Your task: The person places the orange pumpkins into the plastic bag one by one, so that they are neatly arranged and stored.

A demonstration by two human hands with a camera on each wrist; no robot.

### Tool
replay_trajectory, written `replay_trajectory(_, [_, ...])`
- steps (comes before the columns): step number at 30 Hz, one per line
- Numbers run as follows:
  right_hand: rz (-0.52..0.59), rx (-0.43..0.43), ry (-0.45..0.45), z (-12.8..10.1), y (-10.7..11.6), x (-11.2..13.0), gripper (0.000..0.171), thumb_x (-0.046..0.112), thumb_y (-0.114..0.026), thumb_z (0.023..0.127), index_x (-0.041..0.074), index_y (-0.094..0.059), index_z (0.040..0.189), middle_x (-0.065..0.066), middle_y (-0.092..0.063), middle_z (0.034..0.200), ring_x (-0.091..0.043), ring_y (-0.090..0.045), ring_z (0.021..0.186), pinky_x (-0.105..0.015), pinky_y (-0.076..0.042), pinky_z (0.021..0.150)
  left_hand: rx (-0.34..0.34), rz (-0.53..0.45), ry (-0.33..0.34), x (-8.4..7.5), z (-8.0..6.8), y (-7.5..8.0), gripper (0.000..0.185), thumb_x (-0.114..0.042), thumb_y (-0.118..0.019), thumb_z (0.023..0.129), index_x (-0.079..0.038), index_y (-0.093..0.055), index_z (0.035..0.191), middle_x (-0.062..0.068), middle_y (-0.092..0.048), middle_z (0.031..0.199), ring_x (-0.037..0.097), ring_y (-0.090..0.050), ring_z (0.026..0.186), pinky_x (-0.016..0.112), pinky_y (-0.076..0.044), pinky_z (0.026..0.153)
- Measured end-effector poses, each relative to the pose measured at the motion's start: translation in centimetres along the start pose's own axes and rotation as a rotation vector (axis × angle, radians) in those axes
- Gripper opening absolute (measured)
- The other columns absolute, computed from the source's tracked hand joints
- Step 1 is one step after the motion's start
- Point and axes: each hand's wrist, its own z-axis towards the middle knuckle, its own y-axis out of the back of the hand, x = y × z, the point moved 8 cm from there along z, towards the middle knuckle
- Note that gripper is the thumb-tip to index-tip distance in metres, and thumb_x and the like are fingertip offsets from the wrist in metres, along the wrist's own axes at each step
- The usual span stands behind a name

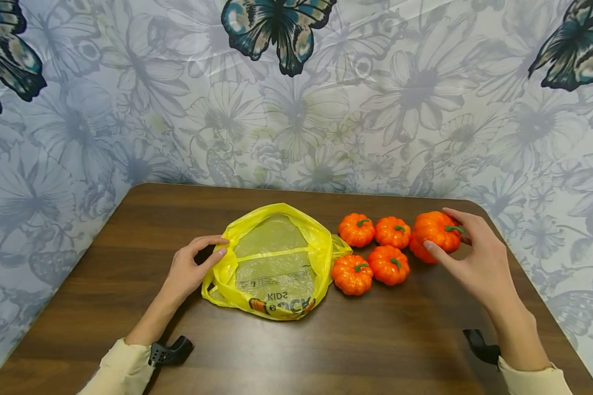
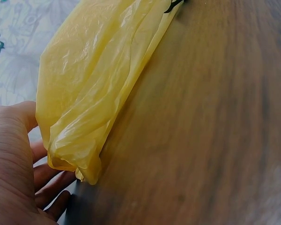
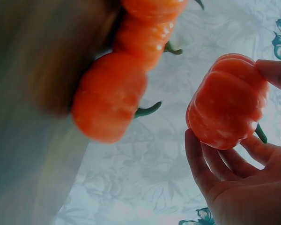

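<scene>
My right hand [image 1: 479, 263] grips a small orange toy pumpkin [image 1: 435, 230] with a green stem, thumb on one side and fingers on the other. In the right wrist view this pumpkin [image 3: 227, 101] is held off the table, apart from the others. Part of another pumpkin [image 1: 419, 253] shows just below it in the head view. My left hand [image 1: 190, 266] pinches the left rim of a yellow plastic bag [image 1: 321, 263], whose wide mouth faces up. The left wrist view shows the bag's crumpled side [image 2: 84, 103] between thumb and fingers.
Several more orange pumpkins [image 1: 353, 274] sit in two short rows right of the bag, close to its twisted end. The brown wooden table [image 1: 326, 351] ends at a wall covering [image 1: 296, 137] with flowers and butterflies.
</scene>
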Motion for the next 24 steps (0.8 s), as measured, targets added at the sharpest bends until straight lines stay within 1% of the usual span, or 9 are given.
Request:
replay_trajectory(3, [0.006,0.002,0.019,0.6,-0.7,0.6,0.076,0.011,-0.093,0.078,0.017,-0.061,0.148,-0.009,-0.064,0.137,0.002,-0.052,0.119,0.003,-0.035,0.093,-0.004,0.000,-0.006,0.0,-0.1,0.0,0.030,-0.033,-0.071,0.102,-0.019,-0.074,0.129,0.007,-0.070,0.135,0.032,-0.058,0.134,0.062,-0.038,0.117])
replay_trajectory(6, [0.012,0.005,0.033,1.1,-1.3,1.2,0.076,0.010,-0.093,0.078,0.014,-0.061,0.147,-0.010,-0.064,0.137,-0.002,-0.053,0.119,0.003,-0.036,0.093,-0.001,0.004,-0.009,-0.1,-0.1,0.0,0.030,-0.033,-0.071,0.103,-0.019,-0.074,0.130,0.007,-0.070,0.135,0.033,-0.058,0.134,0.064,-0.037,0.117])
replay_trajectory(8, [0.024,0.007,0.034,1.4,-1.8,1.6,0.076,0.010,-0.093,0.077,0.012,-0.062,0.146,-0.010,-0.064,0.136,-0.006,-0.054,0.118,0.002,-0.036,0.092,0.001,0.003,-0.005,0.0,-0.1,0.0,0.031,-0.033,-0.071,0.103,-0.019,-0.074,0.130,0.007,-0.069,0.136,0.033,-0.058,0.135,0.064,-0.036,0.118])
replay_trajectory(14, [0.060,0.025,0.026,1.9,-2.7,2.6,0.074,0.011,-0.093,0.078,0.012,-0.063,0.145,-0.010,-0.064,0.138,-0.020,-0.058,0.117,0.001,-0.038,0.091,-0.001,-0.001,-0.004,0.1,0.1,0.0,0.031,-0.033,-0.071,0.102,-0.018,-0.074,0.129,0.007,-0.069,0.136,0.033,-0.058,0.134,0.064,-0.035,0.119])
replay_trajectory(22, [0.079,0.079,0.044,2.1,-4.9,4.3,0.069,0.016,-0.090,0.083,0.014,-0.062,0.145,-0.008,-0.064,0.138,-0.024,-0.061,0.121,-0.003,-0.040,0.091,-0.002,0.003,-0.010,0.1,0.1,0.0,0.030,-0.033,-0.071,0.102,-0.020,-0.075,0.128,0.007,-0.069,0.135,0.033,-0.058,0.134,0.065,-0.035,0.118])
replay_trajectory(24, [0.085,0.093,0.045,2.2,-5.5,4.8,0.068,0.018,-0.090,0.084,0.015,-0.062,0.145,-0.006,-0.063,0.139,-0.025,-0.061,0.121,-0.006,-0.042,0.091,-0.004,0.005,-0.012,0.1,0.1,0.0,0.029,-0.033,-0.072,0.102,-0.020,-0.075,0.128,0.007,-0.069,0.135,0.034,-0.058,0.134,0.065,-0.036,0.117])
